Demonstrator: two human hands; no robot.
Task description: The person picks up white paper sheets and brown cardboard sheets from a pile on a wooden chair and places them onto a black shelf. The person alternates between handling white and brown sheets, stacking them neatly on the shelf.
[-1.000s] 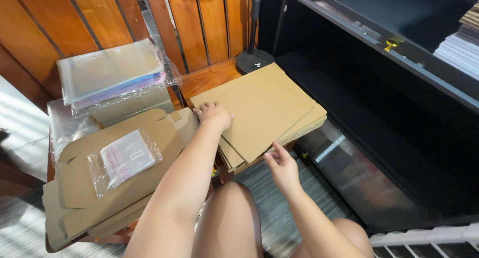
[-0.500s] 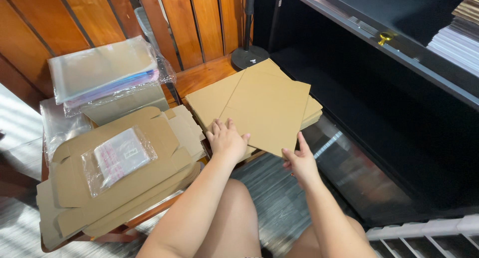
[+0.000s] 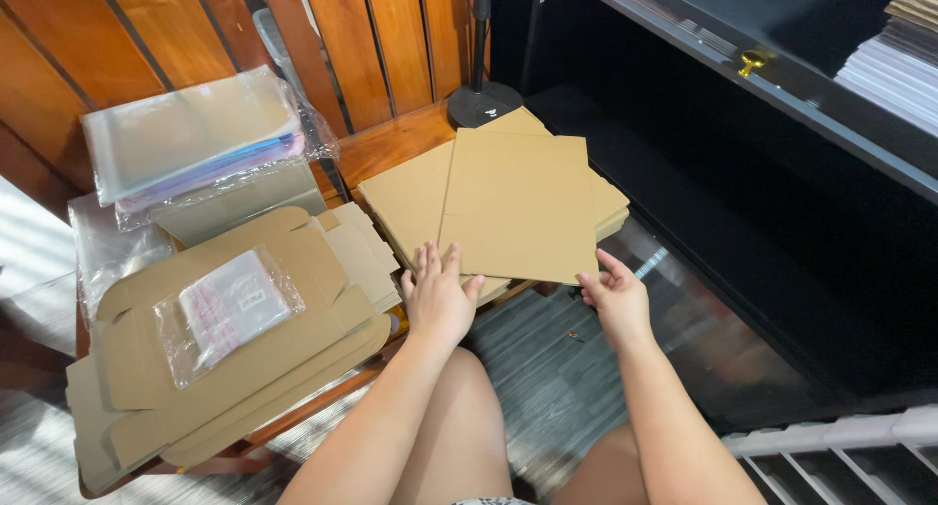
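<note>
Hands: both of mine reach forward, apart from each other, meeting the near edge of one flat cardboard sheet [image 3: 518, 204].
Left hand [image 3: 440, 300]: palm down, fingers spread and laid on the sheet's near left corner, wrist straight, forearm running back over my left thigh; nothing clamped.
Right hand [image 3: 618, 300]: turned on its side, fingertips pinching the sheet's near right corner, thumb side up.
Sheet: one tan rectangle, lying flat and slightly skewed on top of the cardboard stack [image 3: 410, 197], directly ahead of both hands.
Stack: one pile of like sheets beneath it; I cannot count the layers.
Left of my left hand: one pile of die-cut box blanks [image 3: 293, 368], flaps spread, touching the stack's left side.
On that pile: one clear plastic packet [image 3: 230, 310] with something pale inside.
Further left and ahead: one bundle of clear sleeves [image 3: 195, 139] on a tan box.
Ahead of the stack: one round black stand base [image 3: 484, 103] against the wooden slat wall [image 3: 381, 36].
Right of my right hand: one black shelf unit [image 3: 782, 202], well apart.
</note>
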